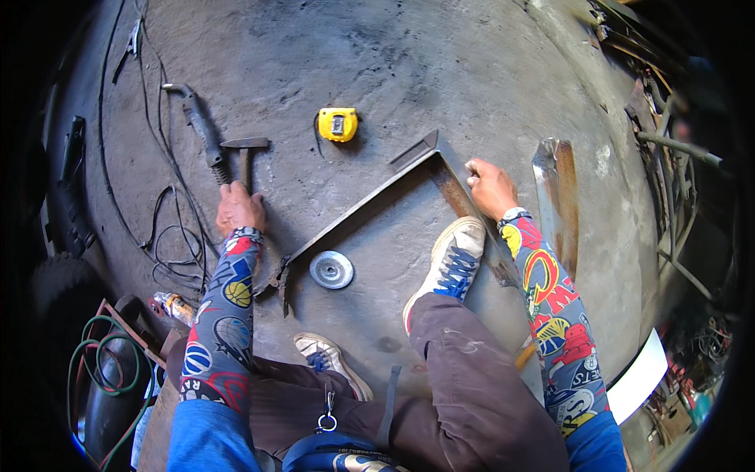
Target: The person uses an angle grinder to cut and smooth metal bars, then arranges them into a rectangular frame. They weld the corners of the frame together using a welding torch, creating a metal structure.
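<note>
- On grey concrete floor (275,75): scrap metal (678,148) at right.
- Our left hand (240,208): wrapped round hammer (244,167) handle.
- Our right hand (493,190): curled beside metal frame (451,186), can't tell hold.

A yellow tape measure (338,124) and a grey disc (331,270) lie on concrete floor (314,55); green hose (118,391) loops at lower left.

Wide bare floor (440,86) beyond yellow tape measure (338,124): easy passage across. Open lane between left hand (241,209), on hammer (245,157) handle, and angled steel frame (454,189). Left hand's outer side crowded by welding holder (202,130) and loose cables (101,126). Right hand (494,190) hemmed between frame and steel channel (565,197). Inside frame, person's shoe (448,267) and round disc (331,270) in way.
</note>
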A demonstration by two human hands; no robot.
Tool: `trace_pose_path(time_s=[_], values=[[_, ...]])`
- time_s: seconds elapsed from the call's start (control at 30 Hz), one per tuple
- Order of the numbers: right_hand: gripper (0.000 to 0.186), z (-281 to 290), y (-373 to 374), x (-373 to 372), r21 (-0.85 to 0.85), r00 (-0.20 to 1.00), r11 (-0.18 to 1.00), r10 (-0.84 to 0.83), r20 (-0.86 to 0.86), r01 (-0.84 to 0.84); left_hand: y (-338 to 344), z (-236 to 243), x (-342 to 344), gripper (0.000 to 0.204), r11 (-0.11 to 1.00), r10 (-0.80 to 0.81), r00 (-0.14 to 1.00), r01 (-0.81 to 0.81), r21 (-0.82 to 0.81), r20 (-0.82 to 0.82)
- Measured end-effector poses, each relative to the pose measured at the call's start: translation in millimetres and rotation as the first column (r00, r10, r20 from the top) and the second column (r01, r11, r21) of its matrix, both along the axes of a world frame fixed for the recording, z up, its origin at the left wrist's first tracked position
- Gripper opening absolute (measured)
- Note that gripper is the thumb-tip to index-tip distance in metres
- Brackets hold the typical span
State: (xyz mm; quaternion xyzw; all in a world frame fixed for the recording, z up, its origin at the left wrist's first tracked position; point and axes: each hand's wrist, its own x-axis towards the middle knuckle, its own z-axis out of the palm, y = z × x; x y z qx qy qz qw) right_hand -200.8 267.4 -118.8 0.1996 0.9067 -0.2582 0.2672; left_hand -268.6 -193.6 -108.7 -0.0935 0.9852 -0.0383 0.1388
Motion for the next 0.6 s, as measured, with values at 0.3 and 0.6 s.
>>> trace_pose_path(time_s=[0.3,0.6], values=[[0.024,-6.1,2.1,4.2,-0.036,0.999,0.998,-0.042,0.004,0.043,-8.9,27.8,-10.1,0.031,0.641,0.212,0.977,-0.164,0.75,0.033],[0.024,0.9,0.1,3.0,-0.022,0.999,0.999,-0.039,0.034,0.039,8.6,130.3,39.6,0.063,0.499,0.269,0.784,-0.61,0.616,0.559]])
